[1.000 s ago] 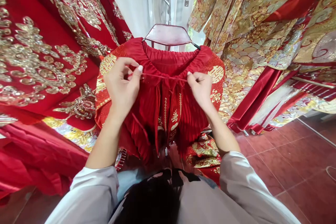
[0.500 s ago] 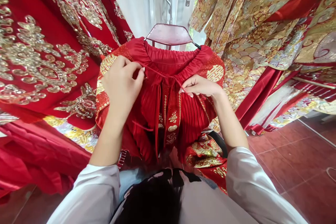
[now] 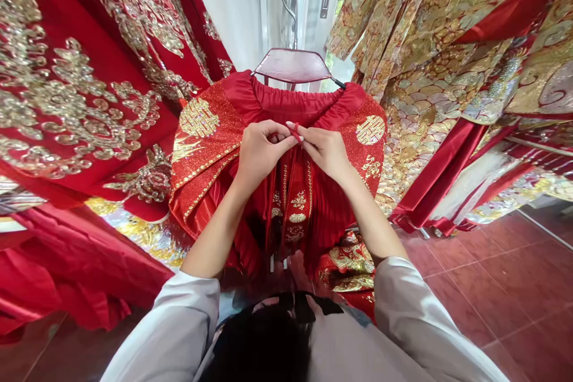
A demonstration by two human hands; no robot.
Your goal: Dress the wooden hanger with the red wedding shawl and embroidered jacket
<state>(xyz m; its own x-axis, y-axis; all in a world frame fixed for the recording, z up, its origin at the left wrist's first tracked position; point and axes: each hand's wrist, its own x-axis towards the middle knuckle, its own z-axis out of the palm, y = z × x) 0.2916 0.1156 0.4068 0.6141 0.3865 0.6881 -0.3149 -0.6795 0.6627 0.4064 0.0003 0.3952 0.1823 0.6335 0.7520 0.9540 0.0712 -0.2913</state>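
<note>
A red garment (image 3: pixel 201 155) with gold embroidery and a gathered neckline hangs on a hanger (image 3: pixel 293 65) in front of me. At the middle of its neckline, my left hand (image 3: pixel 264 149) and my right hand (image 3: pixel 324 149) meet with fingertips pinched. Between them is a thin red drawstring (image 3: pixel 295 130), bunched into what looks like a loop or knot. Both hands are closed on the drawstring; its exact path under the fingers is hidden. Below the hands, pleated red fabric and an embroidered centre panel (image 3: pixel 295 209) hang down.
A red gown with gold beading (image 3: pixel 98 95) hangs close on the left. Gold patterned garments (image 3: pixel 430 71) hang on the right. Behind the hanger's hook is a pale door with a metal latch (image 3: pixel 326 0). Red floor tiles (image 3: pixel 505 286) show at lower right.
Both hands have come together from either side to the neckline's centre. The drawstring, stretched out between them before, is now gathered at the fingertips. The garment's left front has spread into view.
</note>
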